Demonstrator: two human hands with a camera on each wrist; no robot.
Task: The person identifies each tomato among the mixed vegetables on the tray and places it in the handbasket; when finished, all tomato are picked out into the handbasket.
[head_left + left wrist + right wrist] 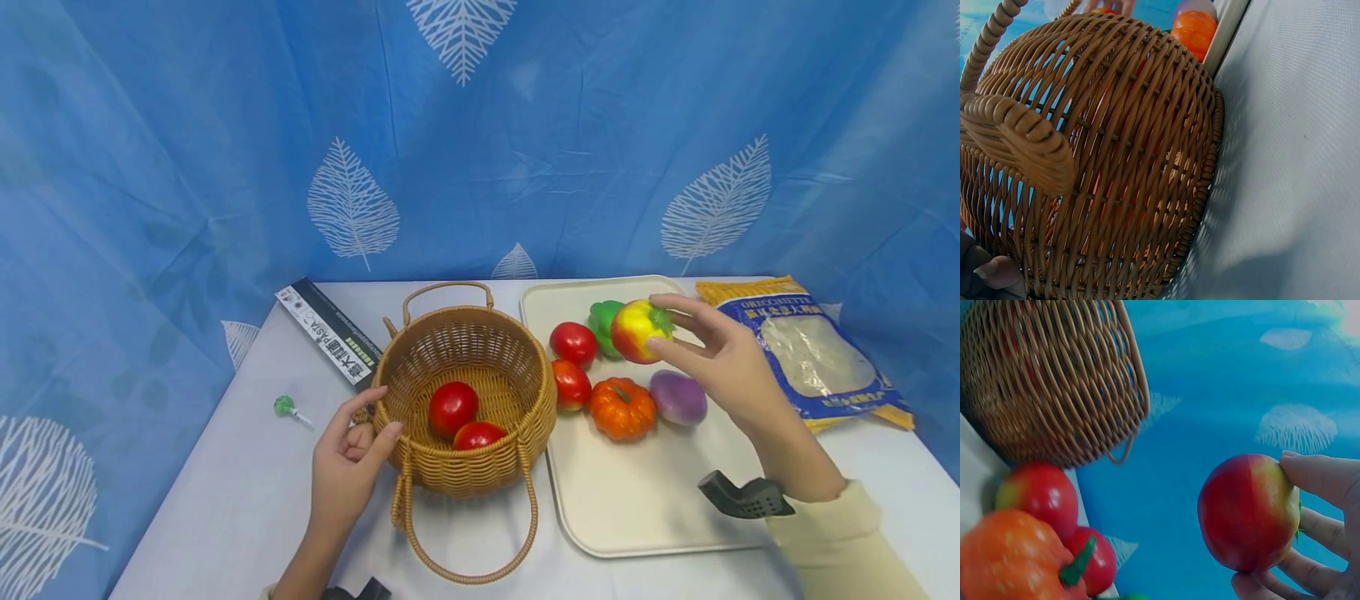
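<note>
In the head view my right hand [723, 354] holds a red-and-yellow fruit [636, 331] with a green leafy top above the tray's far part. The right wrist view shows thumb and fingers around that fruit [1247, 512] at its leafy end. My left hand [348, 458] grips the near left rim of a round wicker basket [465, 471], thumb and forefinger at the edge. Inside the basket lie two red fruits [453, 408], the nearer partly covered by the rim. One basket handle [472, 577] hangs down towards me; the other stands up at the back.
On the cream tray [637, 508] are an orange pumpkin [622, 408], a purple vegetable [678, 397], a green pepper [603, 325] and two red fruits [573, 343]. A pasta box [326, 333] and green lollipop [284, 406] lie left; an orecchiette bag [813, 354] lies right.
</note>
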